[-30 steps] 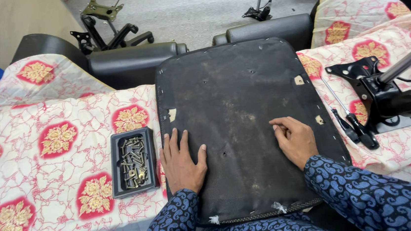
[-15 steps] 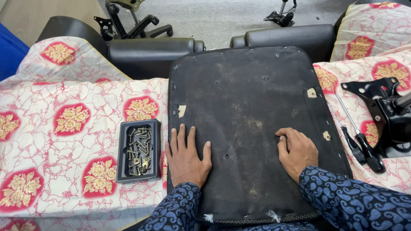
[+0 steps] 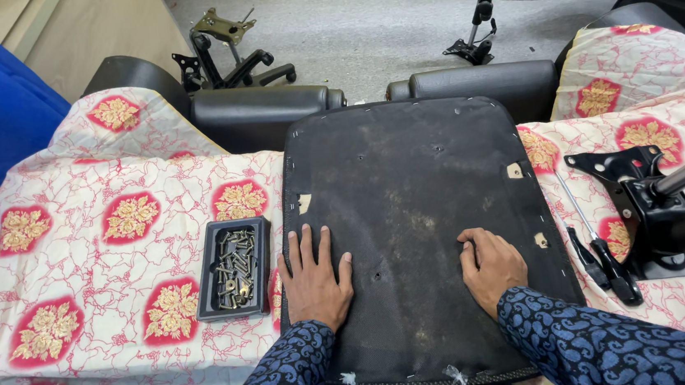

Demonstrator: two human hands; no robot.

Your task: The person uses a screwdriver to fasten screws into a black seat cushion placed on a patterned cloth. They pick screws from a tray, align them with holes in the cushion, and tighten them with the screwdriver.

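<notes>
your left hand (image 3: 314, 276) lies flat, fingers spread, on the black seat panel (image 3: 414, 211) (underside up, on the patterned cloth (image 3: 76, 265)). right hand (image 3: 493, 263) rests on it too, fingers curled, holding nothing. screw tray (image 3: 234, 267) just left; screwdriver (image 3: 599, 248) right.

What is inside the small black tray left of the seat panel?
The black tray holds a loose pile of brass-coloured screws. They overlap, so the tray's floor and any pieces underneath stay hidden.
</notes>
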